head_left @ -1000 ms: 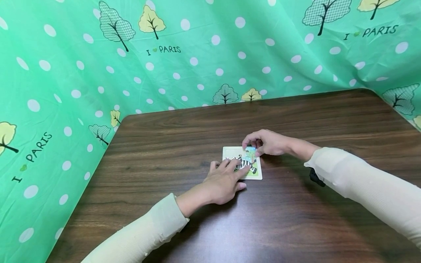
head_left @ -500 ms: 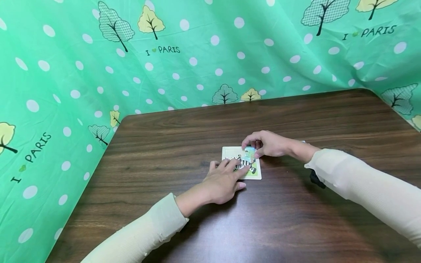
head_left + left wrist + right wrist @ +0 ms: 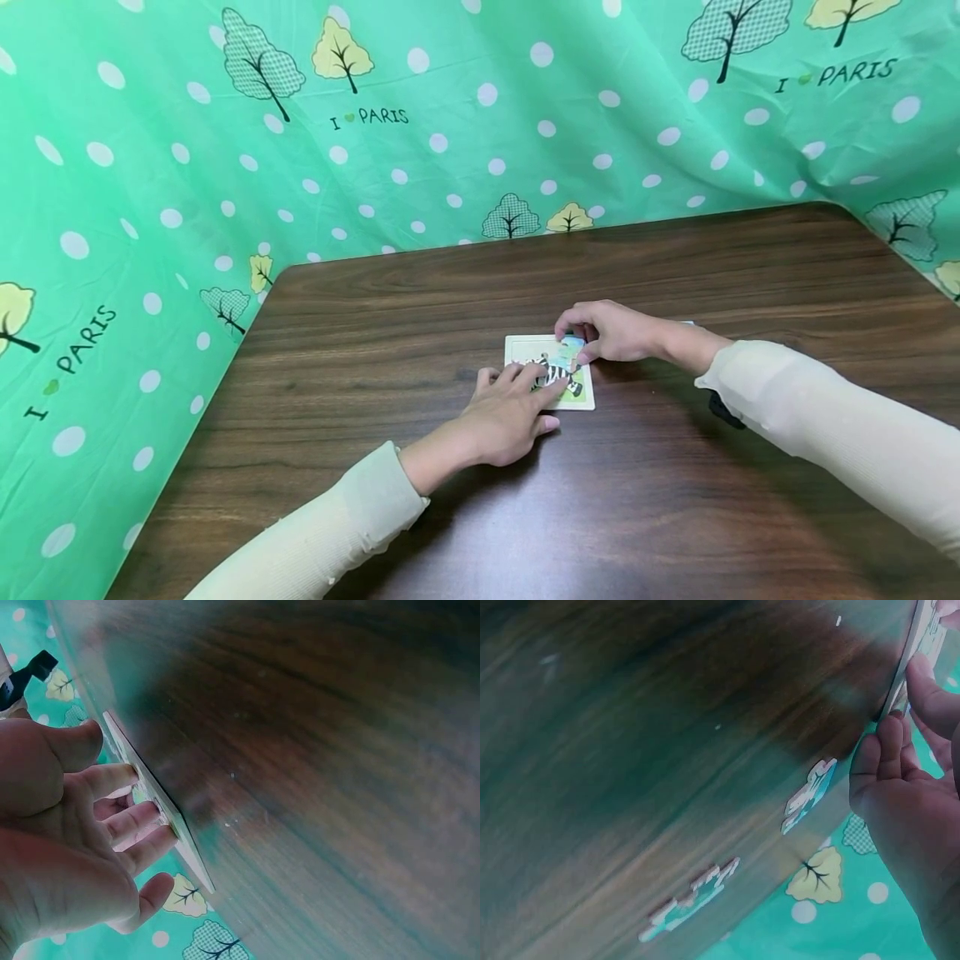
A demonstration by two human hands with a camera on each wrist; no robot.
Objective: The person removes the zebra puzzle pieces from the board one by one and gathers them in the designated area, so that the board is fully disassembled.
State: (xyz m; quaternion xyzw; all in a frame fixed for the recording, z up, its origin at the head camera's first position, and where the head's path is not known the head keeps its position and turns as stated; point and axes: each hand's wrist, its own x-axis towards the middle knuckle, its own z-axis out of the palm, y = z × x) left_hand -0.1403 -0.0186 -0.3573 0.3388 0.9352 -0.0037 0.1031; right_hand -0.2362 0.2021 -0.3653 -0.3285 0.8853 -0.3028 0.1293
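Note:
A small white-rimmed jigsaw board with a zebra picture lies flat on the table. My left hand rests its spread fingers on the board's lower left part, covering some of the zebra; in the left wrist view, the fingertips press the board's face. At the upper right corner my right hand pinches a light-blue jigsaw piece between thumb and fingers. That piece sits slightly turned over the picture, above the zebra's back. A pale bare patch of the board shows to its left.
Two loose jigsaw pieces, one nearer the board and one farther off, lie on the dark wooden table. A blue edge peeks out behind my right forearm. Green patterned cloth hangs beyond the table's far edge.
The light-blue piece has turned a little in my right hand, which has shifted slightly toward me. A blue edge now shows behind the right forearm. The left hand stays in place.

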